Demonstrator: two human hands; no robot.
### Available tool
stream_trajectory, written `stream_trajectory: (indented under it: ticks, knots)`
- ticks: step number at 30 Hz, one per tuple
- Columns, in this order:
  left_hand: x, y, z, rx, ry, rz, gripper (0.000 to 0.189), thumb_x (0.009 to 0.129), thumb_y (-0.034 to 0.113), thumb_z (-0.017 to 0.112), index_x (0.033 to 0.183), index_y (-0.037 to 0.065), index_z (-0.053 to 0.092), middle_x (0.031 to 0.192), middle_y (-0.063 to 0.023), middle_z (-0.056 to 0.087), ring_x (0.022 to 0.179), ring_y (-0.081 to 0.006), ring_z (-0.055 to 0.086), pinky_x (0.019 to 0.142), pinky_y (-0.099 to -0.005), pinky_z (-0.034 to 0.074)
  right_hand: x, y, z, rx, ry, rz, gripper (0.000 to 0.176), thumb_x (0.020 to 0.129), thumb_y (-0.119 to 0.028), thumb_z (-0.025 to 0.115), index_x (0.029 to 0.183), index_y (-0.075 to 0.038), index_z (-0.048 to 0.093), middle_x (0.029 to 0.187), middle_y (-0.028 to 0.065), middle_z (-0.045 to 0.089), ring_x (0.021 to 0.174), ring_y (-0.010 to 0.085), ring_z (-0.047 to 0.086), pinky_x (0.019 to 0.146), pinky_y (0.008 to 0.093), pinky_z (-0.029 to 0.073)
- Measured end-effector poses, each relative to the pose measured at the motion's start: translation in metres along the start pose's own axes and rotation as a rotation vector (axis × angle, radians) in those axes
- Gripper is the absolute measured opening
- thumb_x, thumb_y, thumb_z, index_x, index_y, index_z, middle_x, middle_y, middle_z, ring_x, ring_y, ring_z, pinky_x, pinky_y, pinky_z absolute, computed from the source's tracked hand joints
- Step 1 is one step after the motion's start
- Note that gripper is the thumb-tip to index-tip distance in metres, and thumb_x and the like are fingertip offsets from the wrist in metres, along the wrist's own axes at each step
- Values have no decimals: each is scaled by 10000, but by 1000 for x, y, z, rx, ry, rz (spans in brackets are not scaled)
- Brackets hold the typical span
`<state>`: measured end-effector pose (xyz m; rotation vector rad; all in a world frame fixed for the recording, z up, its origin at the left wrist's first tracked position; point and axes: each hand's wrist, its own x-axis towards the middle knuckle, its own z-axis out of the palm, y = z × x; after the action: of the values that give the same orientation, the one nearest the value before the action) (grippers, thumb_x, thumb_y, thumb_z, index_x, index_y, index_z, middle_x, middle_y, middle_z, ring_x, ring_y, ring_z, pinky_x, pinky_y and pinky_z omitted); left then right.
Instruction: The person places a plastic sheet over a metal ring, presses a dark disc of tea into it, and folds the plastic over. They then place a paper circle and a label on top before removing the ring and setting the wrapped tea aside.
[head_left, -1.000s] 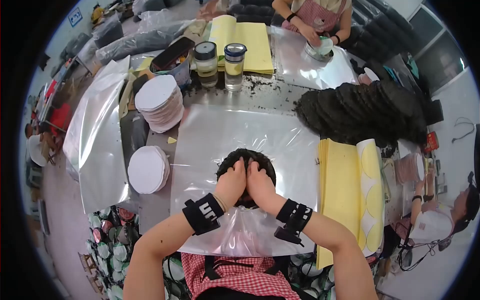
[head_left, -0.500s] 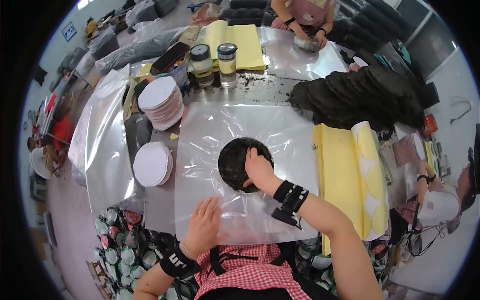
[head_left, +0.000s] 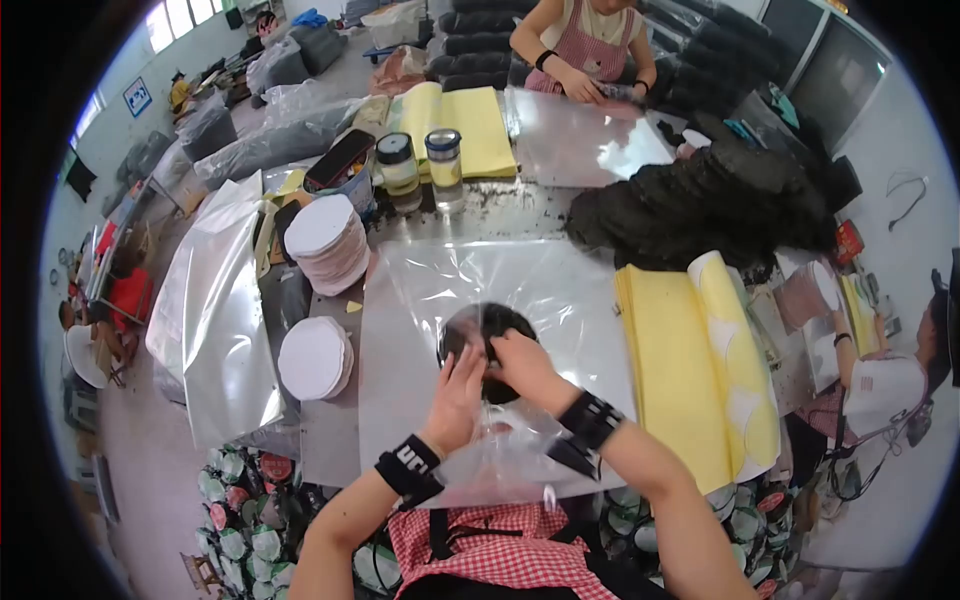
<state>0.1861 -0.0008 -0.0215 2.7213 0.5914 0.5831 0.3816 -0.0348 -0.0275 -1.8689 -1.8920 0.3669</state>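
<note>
A round black disc (head_left: pixel 512 322) of dark, moist-looking material lies on a large clear plastic sheet (head_left: pixel 410 300) in front of me. My left hand (head_left: pixel 459 400) is over the disc's lower left edge, its fingers stretched out and close together. From the right, my right hand (head_left: pixel 528 368) reaches onto the middle of the disc with bent fingers, and its fingertips meet those of my left hand. What lies between the right fingertips is hidden. Both wrists wear black bands.
Two stacks of white paper rounds (head_left: pixel 315 358) stand left. Yellow sheets (head_left: pixel 670 370) lie right, below a dark, layered heap (head_left: pixel 700 205). Two lidded bottles (head_left: pixel 444 172) stand at the back. A co-worker (head_left: pixel 585 50) works opposite; another person (head_left: pixel 880 385) is far right.
My left hand has moved up and right from the sheet's front to the disc. My right hand has shifted slightly, its fingers now more bent. The whole view has shifted a little.
</note>
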Motion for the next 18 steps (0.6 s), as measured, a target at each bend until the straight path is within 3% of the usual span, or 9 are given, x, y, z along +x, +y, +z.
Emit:
stream_trajectory:
  ticks: [1, 3, 5, 8, 10, 13, 14, 16, 18]
  knots:
    - [0, 3, 2, -8, -53, -41, 1112, 650, 648, 785, 1350, -131, 411, 1459, -296, 410, 1418, -421, 335, 1192, -518, 208, -17, 6, -19, 418, 244, 146, 339, 769, -193, 783, 1046, -30, 676, 948, 206, 609, 911, 387, 638, 814, 426, 514]
    - [-6, -7, 15, -119, -30, -109, 1018, 636, 693, 775, 1239, -82, 506, 1387, -275, 506, 1370, -415, 421, 1182, -521, 217, -59, 30, -57, -80, 739, 253, 407, 804, -205, 774, 1095, 15, 594, 948, 180, 659, 878, 394, 626, 786, 452, 502]
    - [0, 2, 8, -112, 36, -120, 928, 637, 665, 792, 1166, -56, 546, 1338, -262, 552, 1339, -409, 462, 1171, -509, 238, -96, 68, -52, -136, 652, 469, 370, 824, -147, 747, 1095, 35, 571, 886, 128, 661, 794, 304, 644, 706, 388, 512]
    - [0, 0, 11, -97, 139, -109, 794, 698, 533, 806, 1213, -22, 565, 1115, -167, 652, 1237, -382, 543, 1130, -510, 303, -104, 65, -92, 884, 72, 775, 242, 860, -79, 688, 1062, -1, 580, 817, 62, 614, 720, 178, 610, 613, 300, 491]
    - [-8, -5, 21, -137, 139, -154, 627, 736, 458, 786, 1142, 15, 608, 1074, -153, 654, 1177, -369, 566, 1097, -499, 337, -107, 96, -119, 910, 698, 620, 165, 888, -23, 634, 1046, -34, 589, 803, 15, 597, 694, 98, 579, 555, 237, 464]
    - [7, -2, 23, -114, 217, -244, 300, 778, 257, 761, 924, 26, 638, 1001, -122, 658, 1064, -346, 601, 997, -451, 420, -106, 89, -73, 918, 722, 686, 142, 921, -9, 585, 1057, -50, 577, 886, 25, 603, 731, 108, 565, 622, 269, 495]
    - [12, 1, 24, -94, 268, -292, 303, 761, 240, 767, 937, 34, 632, 1007, -117, 643, 1041, -340, 592, 975, -445, 421, -111, 105, -35, 1677, 669, 586, 349, 890, -75, 686, 1203, -27, 539, 1043, 63, 603, 886, 151, 587, 786, 318, 520]
    - [19, 22, 10, -80, 232, -451, 400, 700, 184, 791, 1019, 49, 592, 1046, -112, 588, 1029, -327, 555, 939, -429, 415, -98, 64, 18, 807, 358, 247, 1238, 632, -192, 940, 1546, 37, 136, 1443, 212, 474, 1398, 305, 408, 1145, 406, 333]
    - [25, 26, 3, -95, 197, -473, 492, 683, 185, 799, 1090, 47, 562, 1061, -114, 567, 1035, -319, 542, 932, -424, 411, -37, 3, -13, 875, 601, 282, 1153, 687, -231, 901, 1543, 24, 172, 1473, 226, 450, 1411, 330, 398, 1160, 408, 317]
